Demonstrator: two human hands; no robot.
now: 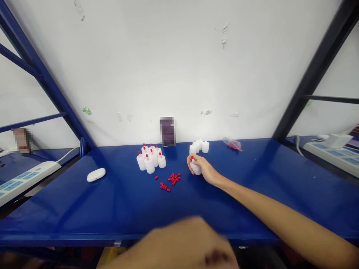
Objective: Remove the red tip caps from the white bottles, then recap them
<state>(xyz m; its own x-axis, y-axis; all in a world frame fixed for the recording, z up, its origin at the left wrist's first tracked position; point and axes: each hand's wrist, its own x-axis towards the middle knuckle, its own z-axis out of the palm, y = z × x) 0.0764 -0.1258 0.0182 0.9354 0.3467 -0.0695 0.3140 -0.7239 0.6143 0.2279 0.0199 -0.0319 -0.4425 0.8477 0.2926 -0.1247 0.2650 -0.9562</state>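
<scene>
My right hand (pixel 202 167) is wrapped round a small white bottle (pixel 197 170) with a red cap on its tip, just above or on the blue table. Large and blurred at the bottom edge is what looks like my left hand (pixel 179 243), close to the camera, its fingers not visible. Left of centre stands a group of white bottles (pixel 150 166) with red caps on their nozzles. Loose red caps (pixel 174 178) lie scattered between that group and my right hand. Behind the hand are several more white bottles (pixel 199 146), with no red caps visible on them.
A clear bag (pixel 233 144) with red pieces lies at the back right. On the left is a white rounded case (pixel 96 175). A dark pixelated panel (pixel 168 132) leans on the wall. Power strips (pixel 22 179) sit beyond the blue frame (pixel 53 82) at the table's sides.
</scene>
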